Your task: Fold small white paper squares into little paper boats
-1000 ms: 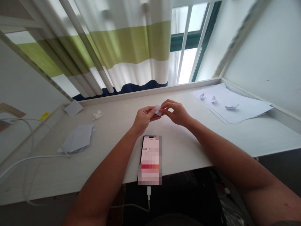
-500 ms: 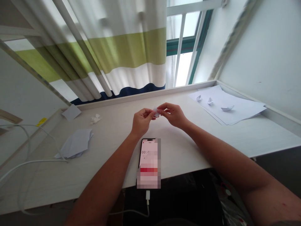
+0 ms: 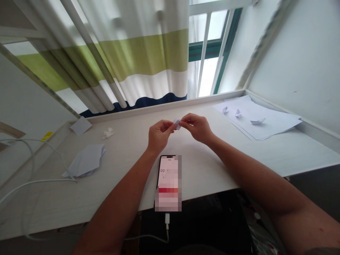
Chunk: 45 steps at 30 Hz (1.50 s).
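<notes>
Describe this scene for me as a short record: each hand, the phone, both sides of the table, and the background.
Left hand: pinching a small white paper
Right hand: fingertips on the same paper
Phone: between the forearms, screen lit
Table, left: paper stack, single sheet, crumpled white piece
Table, right: three folded paper pieces on large sheets
Background: striped curtain, window

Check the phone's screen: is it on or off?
On: the phone is lit pinkish, showing digits and a red bar.
</notes>
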{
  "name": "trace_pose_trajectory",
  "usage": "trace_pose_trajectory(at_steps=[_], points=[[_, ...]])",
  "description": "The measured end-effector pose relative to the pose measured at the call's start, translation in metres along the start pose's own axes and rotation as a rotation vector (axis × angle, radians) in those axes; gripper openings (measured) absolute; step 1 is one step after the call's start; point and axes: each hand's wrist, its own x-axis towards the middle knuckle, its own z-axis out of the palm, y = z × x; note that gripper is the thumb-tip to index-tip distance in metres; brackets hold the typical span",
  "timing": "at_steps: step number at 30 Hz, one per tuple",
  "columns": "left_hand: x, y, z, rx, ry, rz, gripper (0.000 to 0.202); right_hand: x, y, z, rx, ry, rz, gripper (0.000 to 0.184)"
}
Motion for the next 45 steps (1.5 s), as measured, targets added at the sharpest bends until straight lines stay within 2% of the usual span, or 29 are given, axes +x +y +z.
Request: trace_pose_trajectory(at_steps=[7, 14, 18, 24, 27, 32, 37, 40, 45], points=[[0.001, 0.002, -0.003, 0.003, 0.009, -0.011, 0.035, 0.0, -0.005, -0.003, 0.06, -0.022, 0.022, 0.032], [0.003, 0.006, -0.004, -0.027, -0.028, -0.054, 0.041, -0.001, -0.006, 0.0, 0.176, -0.017, 0.148, 0.04], [0.003, 0.006, -0.004, -0.039, -0.033, -0.133, 0.052, 0.0, -0.004, 0.003, 0.296, 0.017, 0.191, 0.042], [0.003, 0.004, -0.007, -0.027, -0.073, -0.241, 0.044, 0.001, 0.002, 0.001, 0.325, -0.075, 0.273, 0.046], [0.004, 0.004, -0.007, 0.023, -0.076, -0.234, 0.044, 0.001, 0.003, -0.001, 0.241, -0.155, 0.288, 0.045], [0.005, 0.001, -0.009, 0.093, -0.086, -0.186, 0.044, -0.001, 0.0, -0.003, 0.09, -0.147, 0.236, 0.047], [0.004, 0.0, -0.011, 0.174, -0.119, -0.168, 0.04, -0.002, -0.001, -0.001, 0.233, -0.174, 0.316, 0.053], [0.003, 0.005, -0.009, 0.096, -0.147, -0.183, 0.042, -0.002, 0.001, 0.0, 0.314, -0.162, 0.338, 0.05], [0.002, 0.007, -0.005, 0.014, -0.108, -0.164, 0.038, 0.0, 0.004, 0.001, 0.349, -0.108, 0.329, 0.045]])
